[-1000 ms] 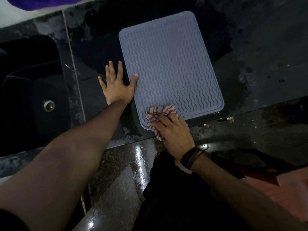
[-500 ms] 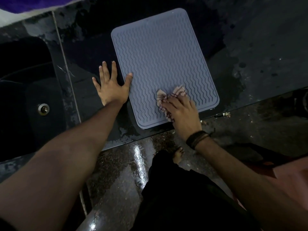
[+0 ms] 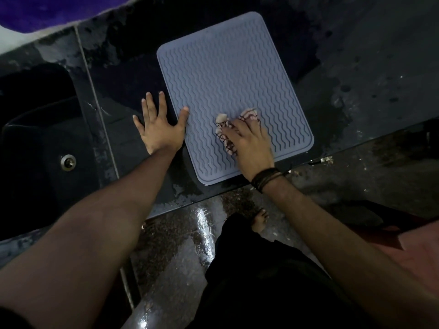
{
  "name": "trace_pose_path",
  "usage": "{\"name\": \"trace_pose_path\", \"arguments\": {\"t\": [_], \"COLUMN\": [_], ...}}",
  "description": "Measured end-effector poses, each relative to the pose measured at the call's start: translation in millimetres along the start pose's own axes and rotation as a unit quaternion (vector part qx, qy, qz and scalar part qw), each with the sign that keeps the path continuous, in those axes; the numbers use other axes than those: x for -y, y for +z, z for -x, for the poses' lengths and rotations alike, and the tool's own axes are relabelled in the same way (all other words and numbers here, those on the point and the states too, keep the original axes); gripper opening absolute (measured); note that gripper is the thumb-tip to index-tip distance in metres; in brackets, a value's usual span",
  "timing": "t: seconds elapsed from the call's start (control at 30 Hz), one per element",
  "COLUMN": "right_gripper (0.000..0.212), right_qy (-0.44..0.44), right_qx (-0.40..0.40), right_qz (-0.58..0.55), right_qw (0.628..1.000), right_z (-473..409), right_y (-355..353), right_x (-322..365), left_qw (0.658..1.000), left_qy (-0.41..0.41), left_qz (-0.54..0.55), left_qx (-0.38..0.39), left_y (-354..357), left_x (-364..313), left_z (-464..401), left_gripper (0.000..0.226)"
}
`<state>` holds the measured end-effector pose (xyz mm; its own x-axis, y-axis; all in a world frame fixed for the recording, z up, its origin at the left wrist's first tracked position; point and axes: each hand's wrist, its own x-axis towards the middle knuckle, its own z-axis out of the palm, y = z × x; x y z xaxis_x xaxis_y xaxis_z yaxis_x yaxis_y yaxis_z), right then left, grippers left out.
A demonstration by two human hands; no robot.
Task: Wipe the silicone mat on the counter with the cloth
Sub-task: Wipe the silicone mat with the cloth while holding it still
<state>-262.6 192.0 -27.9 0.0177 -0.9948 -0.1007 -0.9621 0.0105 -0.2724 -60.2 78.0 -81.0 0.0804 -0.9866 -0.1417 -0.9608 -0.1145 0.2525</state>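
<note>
Grey silicone mat (image 3: 228,91) lies in the upper middle of the frame on the dark wet table (image 3: 356,67), its near edge by the table's front rim. My right hand (image 3: 251,143) presses the bunched checked cloth (image 3: 223,129) onto the mat's lower middle, fingers spread over it and curled into its folds. My left hand (image 3: 159,129) lies flat and open on the table, thumb touching the mat's left edge. I judge the wiping is under way; the upper part looks unreached, so next I'd push the cloth up the frame while bracing the mat.
</note>
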Motion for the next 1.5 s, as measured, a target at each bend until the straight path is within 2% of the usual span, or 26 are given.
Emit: {"name": "trace_pose_path", "arguments": {"t": [0.13, 0.3, 0.5, 0.67, 0.77, 0.9, 1.13, 1.2, 1.27, 1.33, 1.5], "right_gripper": [0.050, 0.049, 0.058, 0.053, 0.048, 0.056, 0.066, 0.074, 0.070, 0.066, 0.073], "right_qy": [-0.010, -0.030, 0.032, 0.023, 0.006, -0.022, 0.013, 0.039, 0.044, 0.042, 0.046], "right_qx": [-0.031, -0.015, -0.088, 0.003, 0.007, 0.039, -0.031, -0.005, 0.018, 0.022, 0.031], "right_qz": [0.001, 0.035, -0.009, 0.042, 0.061, 0.070, 0.015, -0.016, -0.018, -0.026, -0.036], "right_qw": [0.999, 0.999, 0.996, 0.999, 0.998, 0.997, 0.999, 0.999, 0.999, 0.999, 0.998], "right_z": [33, 66, 37, 16, 35, 58, 29, 18, 13, 13, 21], "right_y": [6, -3, -17, -4, -6, -13, -23, -20, -17, -16, -22], "right_x": [-13, -27, -24, -19, -26, -35, -29, -24, -22, -25, -34], "left_qw": [1.000, 1.000, 1.000, 1.000, 1.000, 1.000, 1.000, 1.000, 1.000, 1.000, 0.999], "left_qy": [-0.001, 0.001, 0.002, -0.003, -0.006, -0.007, -0.005, -0.005, -0.006, -0.004, 0.013], "left_qz": [0.000, 0.000, 0.003, 0.006, 0.003, 0.004, 0.009, 0.011, 0.015, 0.023, 0.033], "left_qx": [-0.002, 0.000, -0.002, 0.001, -0.001, -0.004, -0.006, -0.003, 0.000, 0.000, 0.003], "left_y": [0, 0, -1, -4, -4, -3, -1, -2, -5, -9, -13], "left_x": [0, 0, 0, -3, -4, -3, 0, 0, 0, -1, 1], "left_z": [-1, -1, 1, 4, 3, 2, 0, 0, 1, 2, 10], "left_gripper": [0.086, 0.087, 0.087, 0.086, 0.086, 0.087, 0.089, 0.090, 0.091, 0.092, 0.084]}}
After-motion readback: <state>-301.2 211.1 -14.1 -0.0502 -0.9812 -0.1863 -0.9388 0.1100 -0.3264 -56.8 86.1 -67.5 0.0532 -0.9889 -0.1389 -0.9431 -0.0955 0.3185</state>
